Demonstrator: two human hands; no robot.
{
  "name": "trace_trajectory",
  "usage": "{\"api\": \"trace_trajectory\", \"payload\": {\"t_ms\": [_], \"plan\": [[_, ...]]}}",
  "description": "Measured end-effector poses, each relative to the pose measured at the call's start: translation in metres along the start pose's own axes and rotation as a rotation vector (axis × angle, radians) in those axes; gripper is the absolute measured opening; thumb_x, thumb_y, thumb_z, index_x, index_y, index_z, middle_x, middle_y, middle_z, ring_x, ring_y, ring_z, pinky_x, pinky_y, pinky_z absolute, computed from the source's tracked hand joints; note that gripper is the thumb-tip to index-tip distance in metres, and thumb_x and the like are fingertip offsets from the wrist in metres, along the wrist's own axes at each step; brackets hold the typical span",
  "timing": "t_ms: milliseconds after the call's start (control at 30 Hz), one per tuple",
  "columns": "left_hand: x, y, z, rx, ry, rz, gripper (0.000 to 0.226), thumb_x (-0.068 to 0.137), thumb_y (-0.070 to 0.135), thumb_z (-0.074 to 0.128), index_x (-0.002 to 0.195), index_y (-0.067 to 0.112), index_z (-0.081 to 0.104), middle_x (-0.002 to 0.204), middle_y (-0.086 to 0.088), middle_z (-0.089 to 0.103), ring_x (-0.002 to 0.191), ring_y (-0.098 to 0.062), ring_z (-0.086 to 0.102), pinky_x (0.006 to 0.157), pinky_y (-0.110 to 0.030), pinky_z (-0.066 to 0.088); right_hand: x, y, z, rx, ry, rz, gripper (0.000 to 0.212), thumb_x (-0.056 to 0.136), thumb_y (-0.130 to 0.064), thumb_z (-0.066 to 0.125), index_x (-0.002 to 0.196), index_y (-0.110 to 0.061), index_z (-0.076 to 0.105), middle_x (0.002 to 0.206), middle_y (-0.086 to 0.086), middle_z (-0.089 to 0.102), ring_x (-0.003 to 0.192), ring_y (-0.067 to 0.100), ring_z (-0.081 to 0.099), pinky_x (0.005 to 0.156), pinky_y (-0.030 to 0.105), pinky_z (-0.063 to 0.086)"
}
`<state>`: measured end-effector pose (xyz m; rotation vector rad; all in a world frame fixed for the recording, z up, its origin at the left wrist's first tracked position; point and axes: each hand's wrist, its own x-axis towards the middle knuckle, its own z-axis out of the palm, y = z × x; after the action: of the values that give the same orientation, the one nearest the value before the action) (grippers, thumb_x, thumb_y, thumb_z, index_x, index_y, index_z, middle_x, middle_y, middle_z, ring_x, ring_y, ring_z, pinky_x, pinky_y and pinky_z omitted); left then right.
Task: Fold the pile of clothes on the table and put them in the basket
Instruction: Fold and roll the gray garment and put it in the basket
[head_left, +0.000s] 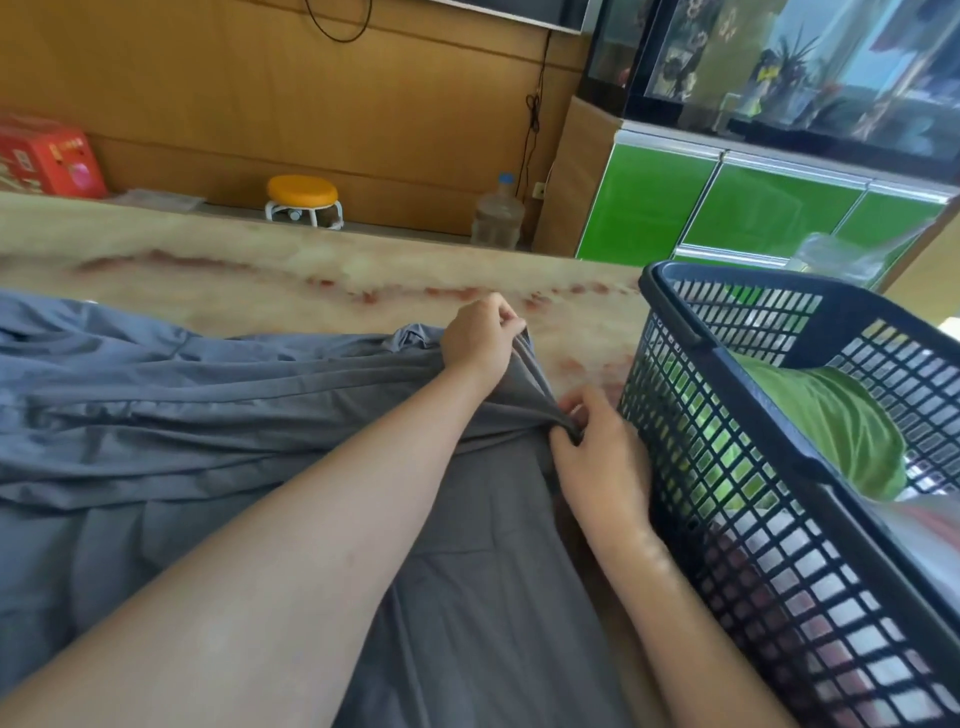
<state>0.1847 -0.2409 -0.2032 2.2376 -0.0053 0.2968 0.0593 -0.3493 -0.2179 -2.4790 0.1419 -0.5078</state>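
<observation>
Grey cloth (208, 395) is pinched in both your hands. Your left hand (480, 340) curls its fingers over a bunched edge at the far side. Your right hand (597, 452) nips a fold between thumb and fingertips, just beside the basket. The fingertips of both hands sink into the fabric, so how much cloth each one holds cannot be told. Your left forearm crosses over the garment and covers a long strip of it. Its left and near ends run out of the picture, so you cannot tell what kind of garment it is. The rest lies spread and creased on the marbled table (311, 270), reaching towards you.

The dark mesh basket (763, 410) stands on the table to your right, close against your right hand, and its near corner is cut off. Inside lies a green garment (831, 415), seen partly through the mesh.

Beyond the table's far edge stand an orange-topped stool (303, 192), a clear water bottle (497, 213), a red box (47, 161), and a green cabinet (727, 208) with a glass tank (805, 67) above it.
</observation>
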Motion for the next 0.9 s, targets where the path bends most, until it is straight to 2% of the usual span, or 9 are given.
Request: {"api": "trace_trajectory", "payload": {"t_ms": [100, 167, 267, 433, 567, 667, 733, 800, 900], "plan": [[0.005, -0.009, 0.004, 0.045, 0.040, -0.034, 0.013, 0.095, 0.025, 0.051, 0.098, 0.017, 0.061, 0.091, -0.001, 0.063, 0.080, -0.020, 0.058, 0.061, -0.028, 0.035, 0.005, -0.004, 0.000, -0.321, -0.108, -0.030, 0.012, 0.089, -0.018, 0.052, 0.100, -0.019, 0.056, 0.093, 0.004, 0.066, 0.089, 0.029, 0.061, 0.062, 0.030, 0.037], [0.004, -0.014, 0.007, -0.059, -0.038, -0.041, 0.016, 0.093, 0.031, 0.056, 0.102, 0.019, 0.061, 0.095, -0.001, 0.064, 0.077, -0.019, 0.057, 0.062, -0.028, 0.040, 0.004, -0.008, 0.002, -0.451, -0.130, -0.064, 0.013, 0.091, -0.017, 0.049, 0.101, -0.018, 0.057, 0.098, 0.006, 0.066, 0.094, 0.030, 0.061, 0.064, 0.031, 0.040], [0.005, -0.018, 0.002, -0.164, -0.206, 0.041, 0.025, 0.091, 0.030, 0.060, 0.114, 0.021, 0.061, 0.110, 0.000, 0.065, 0.097, -0.016, 0.060, 0.081, -0.029, 0.049, 0.000, -0.007, -0.002, -0.496, -0.086, -0.101, 0.023, 0.092, -0.012, 0.047, 0.107, -0.019, 0.063, 0.101, 0.005, 0.065, 0.097, 0.027, 0.060, 0.067, 0.031, 0.044], [0.010, -0.023, -0.018, 0.022, -0.317, 0.064, 0.044, 0.074, 0.041, 0.076, 0.109, 0.018, 0.064, 0.095, 0.003, 0.065, 0.093, -0.013, 0.060, 0.085, -0.029, 0.048, -0.007, 0.004, -0.005, -0.324, 0.061, -0.376, 0.046, 0.079, 0.000, 0.063, 0.122, -0.017, 0.062, 0.115, 0.008, 0.060, 0.103, 0.031, 0.053, 0.073, 0.039, 0.051], [0.007, -0.017, -0.005, 0.022, -0.167, 0.076, 0.010, 0.079, 0.024, 0.073, 0.088, 0.018, 0.071, 0.088, 0.004, 0.067, 0.091, -0.015, 0.062, 0.080, -0.030, 0.051, -0.006, 0.012, 0.001, -0.270, 0.089, -0.515, 0.016, 0.069, -0.005, 0.078, 0.081, -0.016, 0.076, 0.085, 0.001, 0.068, 0.081, 0.030, 0.058, 0.072, 0.041, 0.050], [0.012, -0.003, 0.003, -0.194, -0.014, -0.099, 0.007, 0.085, 0.022, 0.066, 0.089, 0.017, 0.069, 0.093, 0.001, 0.067, 0.089, -0.015, 0.059, 0.075, -0.028, 0.046, -0.012, 0.016, -0.008, -0.218, 0.155, -0.510, 0.006, 0.073, -0.009, 0.070, 0.075, -0.014, 0.072, 0.074, -0.001, 0.064, 0.074, 0.027, 0.057, 0.070, 0.036, 0.048], [0.016, 0.005, 0.008, -0.173, -0.019, -0.155, 0.012, 0.089, 0.022, 0.056, 0.095, 0.016, 0.065, 0.097, 0.000, 0.066, 0.092, -0.019, 0.060, 0.073, -0.028, 0.044, -0.013, 0.016, -0.014, -0.166, 0.188, -0.451, 0.007, 0.075, -0.009, 0.069, 0.077, -0.014, 0.072, 0.075, -0.001, 0.063, 0.075, 0.024, 0.058, 0.064, 0.033, 0.049], [0.017, 0.008, 0.015, -0.061, -0.134, -0.112, 0.016, 0.089, 0.026, 0.050, 0.102, 0.018, 0.057, 0.102, -0.001, 0.065, 0.096, -0.021, 0.059, 0.076, -0.030, 0.045, -0.011, 0.014, -0.008, -0.187, 0.126, -0.374, 0.016, 0.075, -0.004, 0.070, 0.085, -0.015, 0.073, 0.084, 0.001, 0.065, 0.082, 0.026, 0.060, 0.063, 0.035, 0.052], [0.017, 0.010, 0.016, 0.082, -0.276, -0.026, 0.035, 0.083, 0.046, 0.059, 0.099, 0.015, 0.061, 0.096, -0.001, 0.067, 0.093, -0.021, 0.061, 0.084, -0.034, 0.049, -0.013, 0.013, 0.005, -0.144, 0.004, -0.328, 0.037, 0.078, 0.001, 0.060, 0.112, -0.012, 0.067, 0.120, 0.010, 0.059, 0.105, 0.032, 0.058, 0.082, 0.042, 0.053]]}}
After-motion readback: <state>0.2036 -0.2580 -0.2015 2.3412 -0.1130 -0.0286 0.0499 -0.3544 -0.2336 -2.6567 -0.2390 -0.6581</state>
